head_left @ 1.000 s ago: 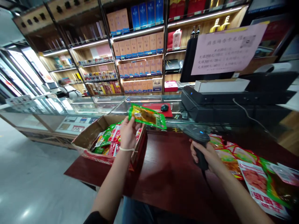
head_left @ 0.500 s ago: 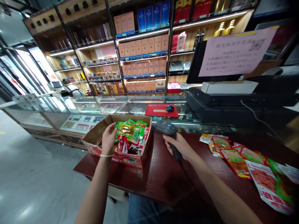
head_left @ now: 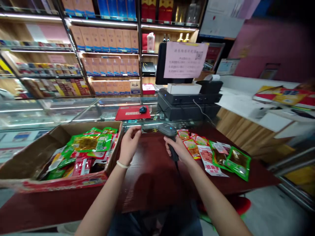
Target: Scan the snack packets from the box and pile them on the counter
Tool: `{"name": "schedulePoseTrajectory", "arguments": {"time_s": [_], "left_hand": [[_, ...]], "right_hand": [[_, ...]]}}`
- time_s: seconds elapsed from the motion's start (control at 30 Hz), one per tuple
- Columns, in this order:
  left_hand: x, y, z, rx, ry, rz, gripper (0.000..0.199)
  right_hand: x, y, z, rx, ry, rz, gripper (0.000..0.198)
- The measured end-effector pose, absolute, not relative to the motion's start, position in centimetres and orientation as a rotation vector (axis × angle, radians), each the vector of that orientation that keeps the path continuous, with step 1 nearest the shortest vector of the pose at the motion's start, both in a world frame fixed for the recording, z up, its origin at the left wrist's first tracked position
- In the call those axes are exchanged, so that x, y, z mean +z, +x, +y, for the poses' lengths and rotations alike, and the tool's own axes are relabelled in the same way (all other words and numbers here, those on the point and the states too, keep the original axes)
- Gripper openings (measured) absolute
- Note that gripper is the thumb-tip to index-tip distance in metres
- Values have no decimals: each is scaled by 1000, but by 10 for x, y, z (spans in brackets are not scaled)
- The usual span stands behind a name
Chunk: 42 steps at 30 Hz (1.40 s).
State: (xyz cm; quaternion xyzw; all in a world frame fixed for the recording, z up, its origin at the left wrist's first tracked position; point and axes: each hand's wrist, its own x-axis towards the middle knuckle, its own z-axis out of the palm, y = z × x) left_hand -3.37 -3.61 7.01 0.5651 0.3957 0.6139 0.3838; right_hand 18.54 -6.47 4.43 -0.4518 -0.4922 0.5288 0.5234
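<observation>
My right hand (head_left: pixel 177 148) is wrapped around the handle of a dark barcode scanner (head_left: pixel 169 131), its small blue light lit and its cable trailing down to the table. Just right of the cardboard box (head_left: pixel 117 141), my left hand (head_left: pixel 131 144) is raised over the table with fingers loosely curved, apart and empty. Inside the box, a green-edged snack packet (head_left: pixel 92 142) tops a heap of red and green packets. Beyond my right hand several snack packets lie spread out, among them a white and red packet (head_left: pixel 209 159) and a green packet (head_left: pixel 238 162).
The dark red table (head_left: pixel 145 173) carries the box and packets. Behind it, a glass counter (head_left: pixel 49 109) holds a red mat (head_left: pixel 123 113) with a mouse (head_left: pixel 143 109). A monitor bearing a pink paper sign (head_left: pixel 185 60) stands at the back. Shelves of boxes line the wall.
My left hand has left the green packet in the box and moved right, out over the table. The view has turned right; my right hand still grips the scanner.
</observation>
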Motion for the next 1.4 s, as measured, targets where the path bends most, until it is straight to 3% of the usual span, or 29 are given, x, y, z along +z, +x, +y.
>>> {"name": "schedulePoseTrajectory", "arguments": {"time_s": [0.37, 0.53, 0.6, 0.7, 0.77, 0.8, 0.97, 1.23, 1.4], "left_hand": [[-25, 183, -41, 1063, 1443, 766, 21], [-40, 242, -67, 820, 2094, 545, 23], [-44, 251, -74, 712, 2400, 422, 40], [-50, 257, -85, 504, 2622, 437, 88], [-54, 258, -91, 419, 2691, 509, 105], [-55, 256, -93, 410, 2716, 536, 102], [-58, 235, -85, 457, 2809, 602, 47], [-62, 130, -52, 493, 2962, 594, 27], [-53, 58, -35, 1013, 2363, 1201, 30]], "right_hand": [[29, 323, -140, 873, -1298, -884, 34], [22, 365, -181, 757, -1343, -757, 36], [20, 375, -191, 727, -1337, -719, 36], [17, 382, -199, 720, -1341, -678, 37], [16, 382, -200, 724, -1339, -672, 37], [16, 381, -199, 727, -1335, -673, 37], [17, 369, -190, 755, -1318, -718, 36], [23, 327, -155, 883, -1265, -841, 33], [30, 287, -115, 992, -1220, -935, 33]]}}
